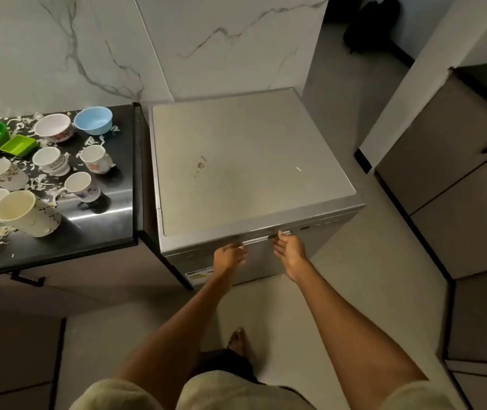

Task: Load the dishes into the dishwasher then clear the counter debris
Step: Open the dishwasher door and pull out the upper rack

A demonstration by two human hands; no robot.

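Steel handle bar (261, 238) running crosswise along dishwasher (245, 161) door top; left hand (230, 257) and right hand (289, 250) apparently hooked under opposite ends.

A marble-veined wall (88, 48) stands behind, grey cabinets (455, 149) at right, and a dark bag (372, 22) lies in the doorway.

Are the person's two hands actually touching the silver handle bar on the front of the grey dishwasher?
Touching. The head view shows the left hand and right hand with fingers curled onto the silver handle bar at the top of the grey dishwasher door.
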